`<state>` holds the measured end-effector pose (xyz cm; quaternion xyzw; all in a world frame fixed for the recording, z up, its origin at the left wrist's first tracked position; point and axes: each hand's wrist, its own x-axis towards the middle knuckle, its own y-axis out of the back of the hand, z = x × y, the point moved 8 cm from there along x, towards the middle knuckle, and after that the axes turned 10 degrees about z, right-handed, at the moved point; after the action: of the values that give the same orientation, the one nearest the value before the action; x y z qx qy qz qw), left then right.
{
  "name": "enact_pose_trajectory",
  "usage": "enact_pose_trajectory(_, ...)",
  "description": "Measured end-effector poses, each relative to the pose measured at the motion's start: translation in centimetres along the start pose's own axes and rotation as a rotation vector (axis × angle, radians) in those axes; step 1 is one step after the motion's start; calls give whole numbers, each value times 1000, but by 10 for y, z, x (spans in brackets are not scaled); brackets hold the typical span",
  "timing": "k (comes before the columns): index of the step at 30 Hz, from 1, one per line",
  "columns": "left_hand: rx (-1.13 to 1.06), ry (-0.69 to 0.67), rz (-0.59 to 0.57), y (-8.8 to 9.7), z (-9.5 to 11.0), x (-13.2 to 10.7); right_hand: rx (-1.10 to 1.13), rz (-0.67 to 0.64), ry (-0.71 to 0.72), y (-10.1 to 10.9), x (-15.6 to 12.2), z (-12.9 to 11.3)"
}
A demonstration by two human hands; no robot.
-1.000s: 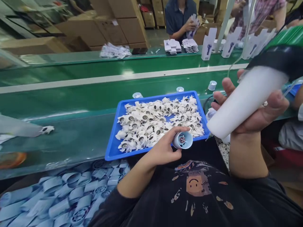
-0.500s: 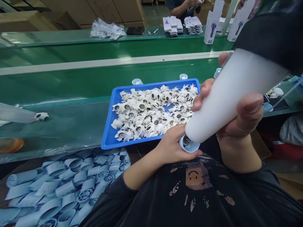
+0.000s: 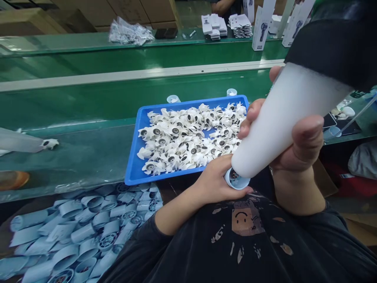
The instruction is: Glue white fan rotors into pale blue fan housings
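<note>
Left hand [image 3: 213, 184] grips a pale blue cap [image 3: 236, 181], right hand [image 3: 296, 155] a white tube [image 3: 279, 125] against it; crooked pressure could make them slip apart.

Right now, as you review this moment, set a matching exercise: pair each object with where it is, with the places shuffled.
Objects:
1. White cylindrical plastic tube
2. Blue rectangular plastic tray
3. Pale blue plastic sleeves
4. White printed box

Places:
A. Upright on the far green bench
B. In the right hand
C. Heaped below the belt's near edge
D. On the green belt

Pairs: 1B, 2D, 3C, 4A
</note>
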<state>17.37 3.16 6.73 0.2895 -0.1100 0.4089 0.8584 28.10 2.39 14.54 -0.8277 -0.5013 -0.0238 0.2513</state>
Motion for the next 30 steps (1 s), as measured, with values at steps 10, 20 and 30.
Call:
enact_pose_trajectory(10,-4,70,-109,-4,1,-3,27,-55,-34,2,3,7)
enact_pose_trajectory(20,478,216,382,113,-110,-31,-155,237,155,104,23,-10)
enact_pose_trajectory(30,461,254,326,109,-111,-31,-1113,-329,1329,25,-45,-3)
